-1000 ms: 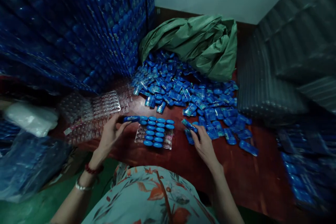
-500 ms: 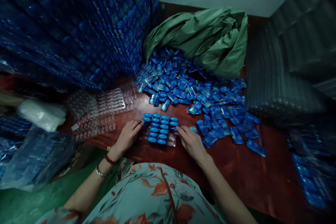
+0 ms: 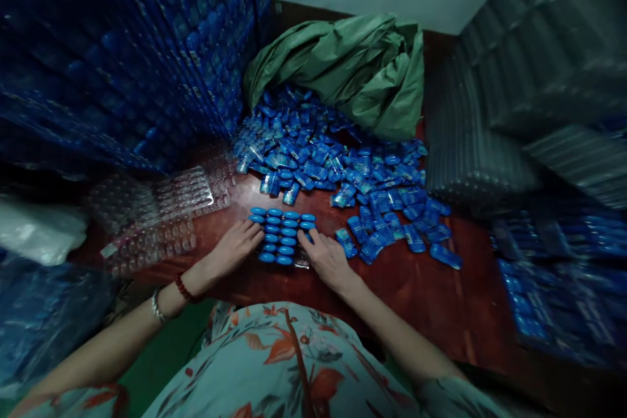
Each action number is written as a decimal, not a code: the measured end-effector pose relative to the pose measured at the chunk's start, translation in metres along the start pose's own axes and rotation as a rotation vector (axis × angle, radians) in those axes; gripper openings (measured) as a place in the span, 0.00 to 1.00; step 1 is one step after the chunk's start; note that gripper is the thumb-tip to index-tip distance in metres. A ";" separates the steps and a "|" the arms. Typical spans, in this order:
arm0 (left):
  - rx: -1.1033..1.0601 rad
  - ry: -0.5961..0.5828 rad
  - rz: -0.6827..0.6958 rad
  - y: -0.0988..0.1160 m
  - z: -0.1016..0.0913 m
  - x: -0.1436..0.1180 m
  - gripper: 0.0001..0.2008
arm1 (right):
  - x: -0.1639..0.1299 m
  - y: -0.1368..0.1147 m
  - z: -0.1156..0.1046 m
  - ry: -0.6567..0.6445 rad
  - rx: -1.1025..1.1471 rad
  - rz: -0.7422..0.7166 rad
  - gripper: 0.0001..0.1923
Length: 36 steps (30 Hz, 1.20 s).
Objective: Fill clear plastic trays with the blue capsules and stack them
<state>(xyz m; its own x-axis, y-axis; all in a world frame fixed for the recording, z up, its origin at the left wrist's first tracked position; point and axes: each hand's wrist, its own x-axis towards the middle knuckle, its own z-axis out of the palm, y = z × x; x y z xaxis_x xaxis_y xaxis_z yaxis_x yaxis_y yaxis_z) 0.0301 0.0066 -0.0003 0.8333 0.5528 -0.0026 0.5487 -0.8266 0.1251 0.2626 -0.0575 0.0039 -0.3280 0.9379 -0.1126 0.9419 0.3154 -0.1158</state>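
Before me on the table lies a clear blister tray (image 3: 301,264), partly covered by rows of glossy blue oval packs (image 3: 288,232). My left hand (image 3: 236,247) is at the tray's left side, fingers bent and close together over a blue pack at the end of a row. At the right side, my right hand (image 3: 324,258) has its thumb and fingers drawn together on another blue pack. Both packs are mostly hidden by the fingertips. The two middle columns are filled from back to front; the outer columns show packs only at the back.
Loose blue packs (image 3: 318,160) spread from a green sack (image 3: 343,72) on the red-brown table (image 3: 416,300). Clear trays (image 3: 157,235) lie left. Tall stacks of filled blue trays (image 3: 196,46) stand behind left, grey tray stacks (image 3: 470,137) at right, with blue-filled trays (image 3: 548,287) below.
The whole view has shifted, so the scene sits further left in the picture. My hands stay at the tray's two sides, with the right hand now closer in over its edge.
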 end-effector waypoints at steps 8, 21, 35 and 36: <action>-0.219 0.408 -0.134 -0.012 -0.007 0.004 0.13 | -0.057 0.039 0.025 0.377 0.046 0.530 0.16; -0.079 -0.229 -0.507 0.012 -0.020 0.169 0.19 | -0.055 0.041 0.017 0.100 0.305 0.471 0.07; -0.091 -0.146 -0.308 -0.027 -0.019 0.139 0.15 | -0.022 0.004 -0.009 -0.016 0.003 0.070 0.13; -0.113 -0.083 -0.300 -0.029 -0.023 0.130 0.13 | -0.019 0.003 -0.013 -0.055 -0.016 0.020 0.13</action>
<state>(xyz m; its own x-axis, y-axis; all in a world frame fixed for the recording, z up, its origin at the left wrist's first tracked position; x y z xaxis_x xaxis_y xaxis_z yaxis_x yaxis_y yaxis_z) 0.1212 0.1046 0.0181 0.6405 0.7558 -0.1359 0.7637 -0.6085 0.2156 0.2726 -0.0723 0.0182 -0.3118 0.9349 -0.1693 0.9493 0.2989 -0.0976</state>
